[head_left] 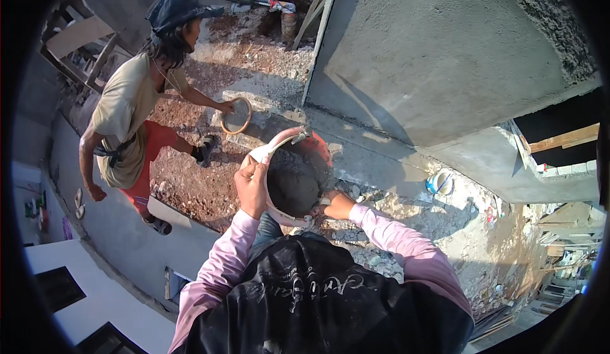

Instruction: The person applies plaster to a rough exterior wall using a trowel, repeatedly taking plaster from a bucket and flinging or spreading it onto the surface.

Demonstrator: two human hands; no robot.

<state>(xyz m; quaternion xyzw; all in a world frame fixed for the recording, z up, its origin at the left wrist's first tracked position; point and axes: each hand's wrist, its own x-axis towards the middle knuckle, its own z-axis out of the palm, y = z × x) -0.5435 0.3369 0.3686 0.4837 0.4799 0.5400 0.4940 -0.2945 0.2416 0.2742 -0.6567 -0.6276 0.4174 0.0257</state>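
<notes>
A pink-red bucket (pixel 323 152) with wet grey mortar (pixel 290 182) inside is held tilted in front of my body, its mouth facing me. At its left rim is my left hand (pixel 251 185), closed on the edge with the thumb upward. My right hand (pixel 335 205) grips the lower right side of the bucket, its fingertips partly hidden. Grey smears coat the rim. To the left, a person (pixel 130 109) in a cap strides along, one hand on an orange-rimmed round hoop (pixel 236 115); whether the hoop has mesh I cannot tell.
A plastered grey wall (pixel 406 49) rises at the right, with a low ledge (pixel 362 157) along its foot. A white pail (pixel 440 183) stands on rubble beside it. Broken reddish soil (pixel 197 198) covers the ground at left. A wooden frame (pixel 79 39) is far left.
</notes>
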